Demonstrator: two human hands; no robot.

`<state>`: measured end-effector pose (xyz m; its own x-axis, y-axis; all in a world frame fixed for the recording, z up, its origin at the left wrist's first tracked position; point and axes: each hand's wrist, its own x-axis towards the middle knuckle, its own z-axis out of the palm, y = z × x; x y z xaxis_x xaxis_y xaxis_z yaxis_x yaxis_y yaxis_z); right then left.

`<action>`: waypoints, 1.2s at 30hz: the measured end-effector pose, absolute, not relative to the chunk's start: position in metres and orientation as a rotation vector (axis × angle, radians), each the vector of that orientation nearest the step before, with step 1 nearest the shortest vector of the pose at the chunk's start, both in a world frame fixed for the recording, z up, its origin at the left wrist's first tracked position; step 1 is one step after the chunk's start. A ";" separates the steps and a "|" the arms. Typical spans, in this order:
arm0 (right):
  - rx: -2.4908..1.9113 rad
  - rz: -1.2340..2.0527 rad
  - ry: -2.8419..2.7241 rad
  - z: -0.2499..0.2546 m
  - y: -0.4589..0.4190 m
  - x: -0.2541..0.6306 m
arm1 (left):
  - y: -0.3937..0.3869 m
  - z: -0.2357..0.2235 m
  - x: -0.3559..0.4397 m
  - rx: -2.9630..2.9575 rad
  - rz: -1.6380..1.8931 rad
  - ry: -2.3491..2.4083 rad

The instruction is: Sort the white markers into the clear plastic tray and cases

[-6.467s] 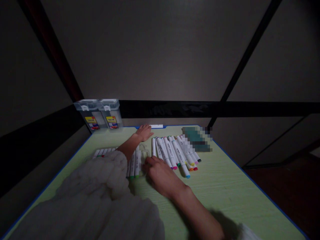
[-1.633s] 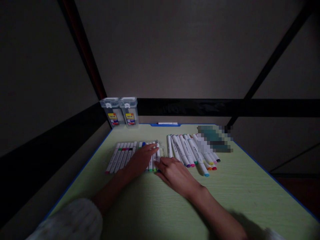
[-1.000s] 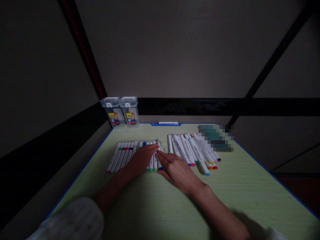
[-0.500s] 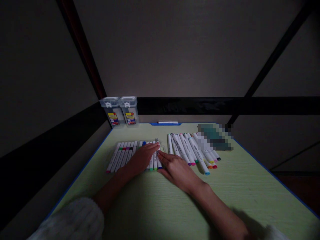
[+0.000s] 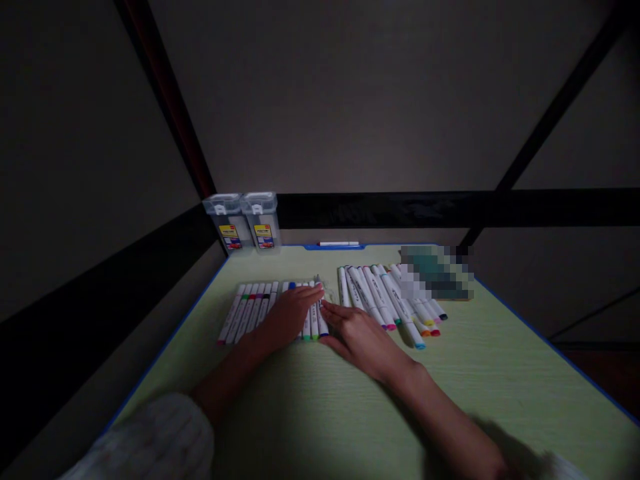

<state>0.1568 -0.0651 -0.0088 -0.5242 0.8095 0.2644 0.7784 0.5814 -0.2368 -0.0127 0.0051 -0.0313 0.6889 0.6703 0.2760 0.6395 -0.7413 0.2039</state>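
Hardly anything shifts: as a second ago, both hands stay at the dark-blue-ended marker (image 5: 323, 326) closing the right end of the row of markers (image 5: 255, 313), so work seems to dwell there. The left hand (image 5: 287, 317) lies across the row, fingers together; the right hand (image 5: 363, 337) reaches the marker, fingers together too. Whether either grip pinches it, one cannot tell. Rightward on the pale green surface (image 5: 320, 407) lie loose markers (image 5: 377, 297); clear boxes (image 5: 263, 227) stand back left, before a dim wall (image 5: 350, 100).
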 end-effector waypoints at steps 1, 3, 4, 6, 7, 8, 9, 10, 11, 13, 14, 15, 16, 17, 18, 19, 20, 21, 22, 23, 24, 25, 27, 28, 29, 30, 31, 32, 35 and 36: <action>-1.289 0.127 -2.467 -0.009 -0.065 0.157 | 0.005 -0.031 -0.012 2.799 0.508 1.096; -1.284 0.133 -2.460 -0.009 -0.065 0.157 | 0.004 -0.030 -0.012 2.794 0.506 1.106; -1.284 0.135 -2.459 -0.009 -0.065 0.157 | 0.004 -0.030 -0.012 2.794 0.507 1.107; -1.290 0.135 -2.460 -0.009 -0.065 0.157 | 0.004 -0.031 -0.012 2.799 0.512 1.102; -1.295 0.134 -2.462 -0.009 -0.065 0.157 | 0.004 -0.031 -0.012 2.801 0.515 1.100; -1.298 0.135 -2.463 -0.009 -0.065 0.157 | 0.004 -0.031 -0.012 2.804 0.519 1.095; -1.298 0.137 -2.463 -0.010 -0.065 0.157 | 0.005 -0.031 -0.012 2.805 0.524 1.088; -1.296 0.141 -2.461 -0.010 -0.064 0.157 | 0.004 -0.031 -0.013 2.804 0.535 1.079; -1.291 0.148 -2.459 -0.010 -0.064 0.158 | 0.004 -0.031 -0.013 2.803 0.546 1.066; -1.283 0.158 -2.450 -0.011 -0.064 0.158 | 0.004 -0.030 -0.013 2.802 0.568 1.032; -1.283 0.160 -2.445 -0.012 -0.064 0.158 | 0.003 -0.029 -0.013 2.801 0.578 1.021; -1.285 0.160 -2.439 -0.012 -0.064 0.158 | 0.003 -0.029 -0.014 2.797 0.586 1.020; -1.286 0.159 -2.433 -0.012 -0.064 0.159 | 0.002 -0.028 -0.014 2.791 0.594 1.029; -1.286 0.157 -2.428 -0.013 -0.064 0.159 | 0.002 -0.028 -0.014 2.783 0.605 1.044; -1.284 0.155 -2.425 -0.013 -0.064 0.159 | 0.001 -0.028 -0.014 2.773 0.619 1.064; -1.282 0.155 -2.426 -0.013 -0.064 0.159 | 0.001 -0.028 -0.014 2.763 0.632 1.080; -1.281 0.154 -2.430 -0.013 -0.064 0.159 | 0.001 -0.029 -0.015 2.756 0.639 1.085; -1.283 0.152 -2.434 -0.013 -0.064 0.159 | 0.002 -0.030 -0.015 2.754 0.644 1.081; -1.288 0.151 -2.437 -0.013 -0.064 0.159 | 0.002 -0.031 -0.015 2.754 0.644 1.070; -1.293 0.151 -2.438 -0.012 -0.064 0.158 | 0.002 -0.032 -0.015 2.756 0.639 1.057; -1.298 0.149 -2.433 -0.013 -0.064 0.158 | 0.003 -0.032 -0.016 2.758 0.634 1.045; -1.302 0.146 -2.425 -0.013 -0.064 0.158 | 0.003 -0.033 -0.016 2.757 0.632 1.038; -1.308 0.137 -2.402 -0.013 -0.064 0.158 | 0.003 -0.032 -0.016 2.744 0.633 1.049; -1.309 0.135 -2.392 -0.014 -0.064 0.158 | 0.003 -0.032 -0.015 2.733 0.634 1.062; -1.310 0.137 -2.385 -0.014 -0.064 0.158 | 0.002 -0.031 -0.015 2.721 0.635 1.076; -1.310 0.143 -2.379 -0.014 -0.064 0.158 | 0.002 -0.031 -0.015 2.712 0.638 1.090; -1.308 0.152 -2.375 -0.014 -0.064 0.158 | 0.002 -0.031 -0.014 2.706 0.640 1.100; -1.306 0.164 -2.372 -0.015 -0.063 0.158 | 0.002 -0.031 -0.014 2.702 0.643 1.108; -1.309 0.206 -2.366 -0.015 -0.063 0.158 | 0.002 -0.032 -0.013 2.694 0.655 1.119; -1.315 0.221 -2.364 -0.015 -0.063 0.158 | 0.002 -0.032 -0.013 2.692 0.656 1.119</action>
<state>0.1576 -0.0634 -0.0145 -0.4616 0.8397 0.2862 0.7722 0.5391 -0.3362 -0.0131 0.0022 -0.0324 0.6253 0.7043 0.3362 0.6374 -0.7094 0.3007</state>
